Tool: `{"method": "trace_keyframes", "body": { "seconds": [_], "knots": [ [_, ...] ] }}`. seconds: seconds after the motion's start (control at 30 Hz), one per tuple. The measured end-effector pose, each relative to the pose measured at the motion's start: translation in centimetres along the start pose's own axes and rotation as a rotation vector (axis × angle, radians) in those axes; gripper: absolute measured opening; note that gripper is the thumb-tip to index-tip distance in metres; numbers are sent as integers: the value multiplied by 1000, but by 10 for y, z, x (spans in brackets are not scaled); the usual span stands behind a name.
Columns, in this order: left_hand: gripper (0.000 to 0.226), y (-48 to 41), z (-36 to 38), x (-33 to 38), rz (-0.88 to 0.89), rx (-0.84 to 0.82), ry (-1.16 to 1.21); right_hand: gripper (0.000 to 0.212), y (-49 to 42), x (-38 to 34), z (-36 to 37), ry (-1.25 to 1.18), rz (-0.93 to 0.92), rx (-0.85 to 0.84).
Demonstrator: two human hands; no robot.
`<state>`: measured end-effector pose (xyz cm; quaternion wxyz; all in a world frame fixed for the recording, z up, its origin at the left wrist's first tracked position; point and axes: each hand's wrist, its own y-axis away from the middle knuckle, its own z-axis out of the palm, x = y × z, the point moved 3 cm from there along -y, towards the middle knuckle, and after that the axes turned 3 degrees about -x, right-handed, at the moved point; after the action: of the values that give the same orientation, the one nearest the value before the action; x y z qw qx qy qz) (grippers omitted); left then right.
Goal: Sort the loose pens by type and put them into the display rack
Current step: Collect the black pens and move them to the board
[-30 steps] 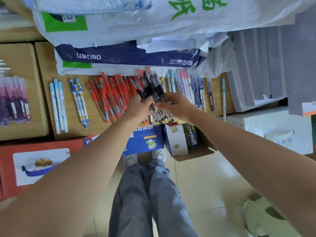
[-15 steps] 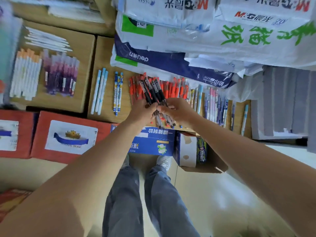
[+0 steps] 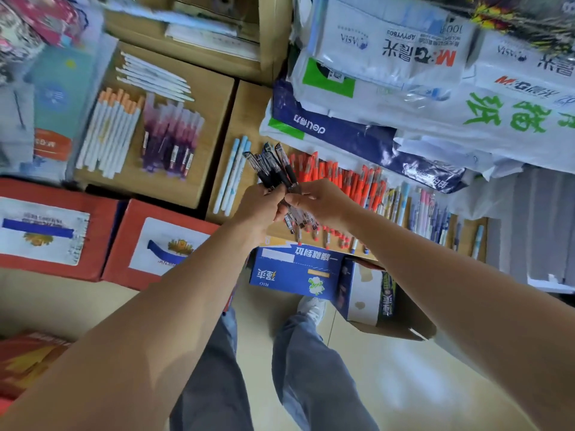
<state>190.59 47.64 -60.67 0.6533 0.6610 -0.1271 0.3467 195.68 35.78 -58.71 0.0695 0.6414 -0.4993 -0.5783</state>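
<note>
One pen bundle (image 3: 273, 168), farther left.

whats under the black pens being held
Red pens on the cardboard box lie below the black pens. The left hand and right hand gripping them hide part of that row.

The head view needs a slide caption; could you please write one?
Left hand and right hand grip bundled black pens above red pens laid on a cardboard box.
</note>
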Motion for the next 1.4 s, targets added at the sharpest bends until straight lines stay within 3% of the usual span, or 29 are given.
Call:
{"method": "trace_keyframes", "body": {
  "seconds": [0.37, 0.67, 0.83, 0.97, 1.13, 1.4],
  "knots": [
    [27, -19, -81, 38, -157, -67, 149, 30, -42, -65, 47, -44, 45, -1],
    [33, -51, -126, 58, -131, -67, -48, 16, -83, -100, 75, 19, 32, -21],
    [23, -56, -122, 63, -141, -171, -159, 11, -84, -97, 77, -161, 45, -46],
    [22, -51, -120, 71, -124, -197, -186, 26, -88, -87, 77, -240, 83, -50],
    [23, -46, -118, 83, -104, -313, -143, 29, -92, -89, 74, -311, 28, -63],
    [22, -66, -134, 98, -22, -258, -261, 17, -117, -95, 54, -367, 52, -119]
  ]
}}
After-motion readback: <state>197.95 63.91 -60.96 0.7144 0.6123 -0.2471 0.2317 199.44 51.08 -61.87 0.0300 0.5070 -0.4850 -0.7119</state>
